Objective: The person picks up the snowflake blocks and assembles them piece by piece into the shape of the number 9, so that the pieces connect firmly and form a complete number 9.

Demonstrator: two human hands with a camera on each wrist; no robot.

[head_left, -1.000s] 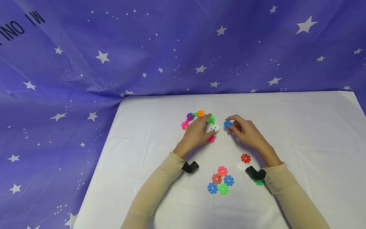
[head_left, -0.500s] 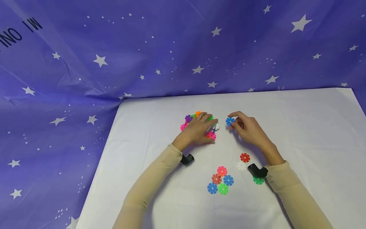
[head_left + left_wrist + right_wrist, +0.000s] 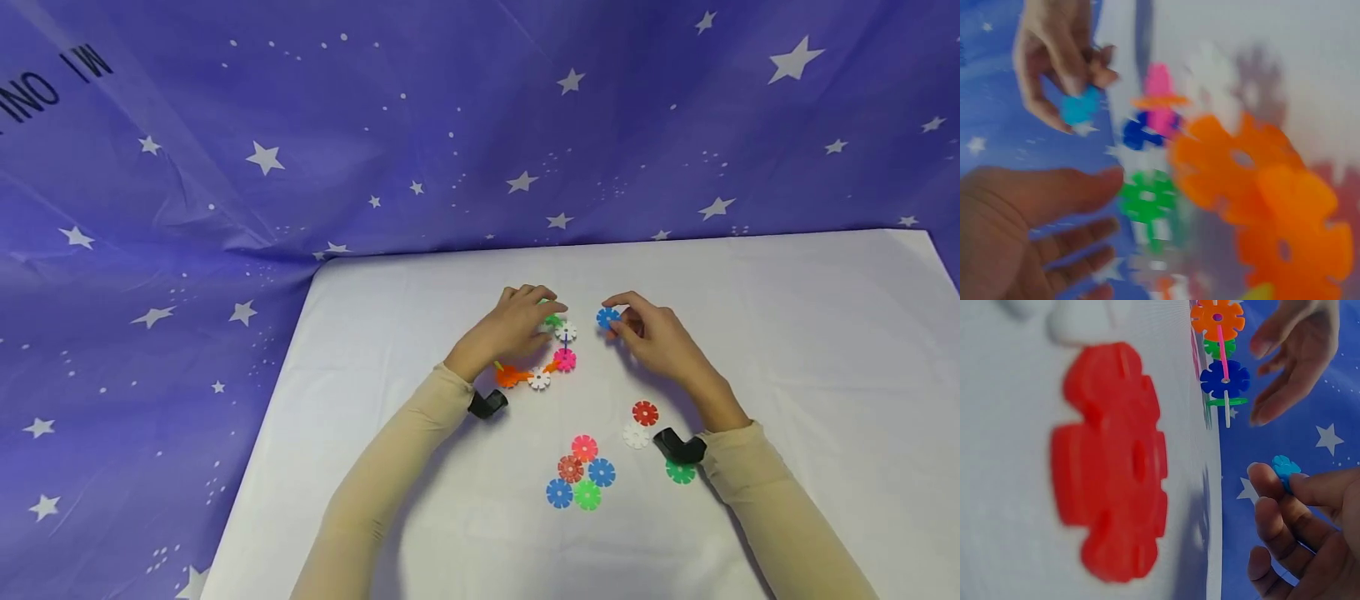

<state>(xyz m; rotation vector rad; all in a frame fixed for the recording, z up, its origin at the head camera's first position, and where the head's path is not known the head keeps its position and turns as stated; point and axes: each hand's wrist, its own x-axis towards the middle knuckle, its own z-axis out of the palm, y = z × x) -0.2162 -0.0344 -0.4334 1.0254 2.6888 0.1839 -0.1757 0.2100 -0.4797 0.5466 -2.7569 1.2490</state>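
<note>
My right hand (image 3: 656,340) pinches a blue notched snowflake disc (image 3: 608,318) between thumb and fingers, raised over the table; the right wrist view shows the same disc (image 3: 1285,472) at the fingertips. Over a ring of interlocked discs hovers my left hand (image 3: 510,327), its fingers spread and apparently apart from the pieces. Visible parts of the ring are a white disc (image 3: 566,331), a pink disc (image 3: 565,359) and an orange disc (image 3: 507,376); the hand hides its far left part. Blurred orange discs (image 3: 1216,164) stand close to the left wrist camera.
Loose discs lie nearer on the white tablecloth (image 3: 450,517): a red disc (image 3: 645,413), a white disc (image 3: 636,435), a green disc (image 3: 680,472) by the right sleeve, and a cluster including a light green disc (image 3: 587,495). A purple starry cloth (image 3: 420,125) hangs behind.
My left hand has drawn slightly left, and the ring's near orange and white discs now show while its far left discs are covered. My right hand moved slightly right with the blue disc.
</note>
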